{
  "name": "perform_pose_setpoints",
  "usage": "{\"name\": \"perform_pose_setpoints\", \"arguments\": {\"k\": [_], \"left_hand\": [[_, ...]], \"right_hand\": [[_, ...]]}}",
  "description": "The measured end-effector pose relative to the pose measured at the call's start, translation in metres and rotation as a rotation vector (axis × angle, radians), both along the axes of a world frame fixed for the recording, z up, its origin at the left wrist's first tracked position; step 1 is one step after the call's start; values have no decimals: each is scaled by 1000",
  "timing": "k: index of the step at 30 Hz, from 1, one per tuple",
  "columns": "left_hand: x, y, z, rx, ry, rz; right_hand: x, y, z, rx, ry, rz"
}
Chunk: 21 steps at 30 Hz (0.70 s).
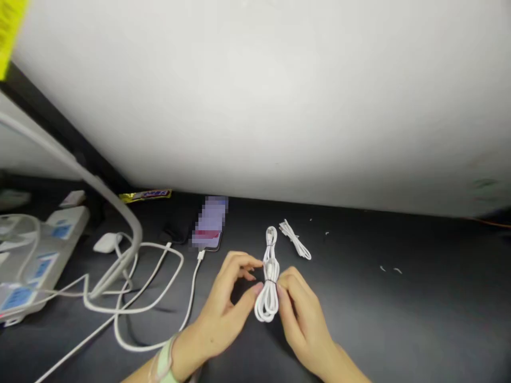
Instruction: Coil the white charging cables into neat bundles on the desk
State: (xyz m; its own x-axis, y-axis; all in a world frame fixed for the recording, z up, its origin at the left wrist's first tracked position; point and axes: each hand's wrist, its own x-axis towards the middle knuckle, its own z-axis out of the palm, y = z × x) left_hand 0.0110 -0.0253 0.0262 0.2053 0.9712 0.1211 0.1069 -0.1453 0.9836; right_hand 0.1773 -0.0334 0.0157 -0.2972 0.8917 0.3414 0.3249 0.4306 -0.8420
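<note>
A coiled white cable bundle (266, 304), bound with a dark tie, is between my two hands. My left hand (223, 308) is at its left side, with index fingertip and thumb against its edge and a gap between the fingers. My right hand (305, 316) pinches the right edge with curled fingers and thumb. Just beyond, and overlapped by the front coil, is another white cable coil (270, 236); I cannot tell whether the two are joined. A separate white cable bundle (295, 240) lies on the black table (399, 319) to the upper right.
A phone (209, 223) with a blurred screen has a white charging cable (194, 290) plugged in. Looped cables, a white lamp arm (120, 207) and a power strip (43, 260) crowd the left. A yellow wrapper (147, 196) lies by the wall (279, 106). Small white scraps (398, 271) lie right.
</note>
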Motion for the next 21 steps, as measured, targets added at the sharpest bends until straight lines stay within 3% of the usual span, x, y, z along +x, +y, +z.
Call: {"name": "perform_pose_setpoints", "arguments": {"k": [3,5,10,13,18,21], "left_hand": [[1,1,1,-332,-192,-135],[2,3,0,-451,-292,-205],[7,5,-6,-403,-305,-163],[9,3,-10,-281,-187,-81],[10,1,-16,-67,16,-29],[9,1,-17,-44,54,-38]], "right_hand": [[6,4,-1,116,-113,-10],[8,5,-2,148,-165,-6],[5,6,1,35,-94,-19],[1,5,0,-234,85,-21],[0,9,-8,-919,562,67],[2,14,-9,-1022,597,90]]}}
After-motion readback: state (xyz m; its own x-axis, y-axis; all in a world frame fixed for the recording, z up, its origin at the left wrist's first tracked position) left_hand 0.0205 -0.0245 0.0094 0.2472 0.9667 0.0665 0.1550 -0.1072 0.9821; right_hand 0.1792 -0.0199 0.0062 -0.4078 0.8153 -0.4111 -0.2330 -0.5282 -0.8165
